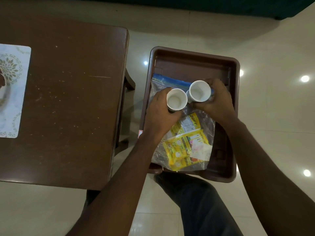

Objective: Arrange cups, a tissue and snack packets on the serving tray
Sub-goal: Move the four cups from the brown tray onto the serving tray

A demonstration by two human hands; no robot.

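A brown serving tray [192, 55] rests on my lap over the tiled floor. Inside it lies a clear zip bag [163, 82] holding yellow snack packets [180, 149] and a white tissue [201, 151]. My left hand [158, 114] is wrapped around a white paper cup [176, 99], held upright above the bag. My right hand [216, 101] grips a second white paper cup [199, 91] right beside the first. Both cups look empty and their rims nearly touch.
A dark brown wooden table [71, 99] stands to the left, with a patterned placemat [13, 92] at its left edge. My knee in dark trousers [196, 198] is below the tray. Glossy cream floor tiles surround everything.
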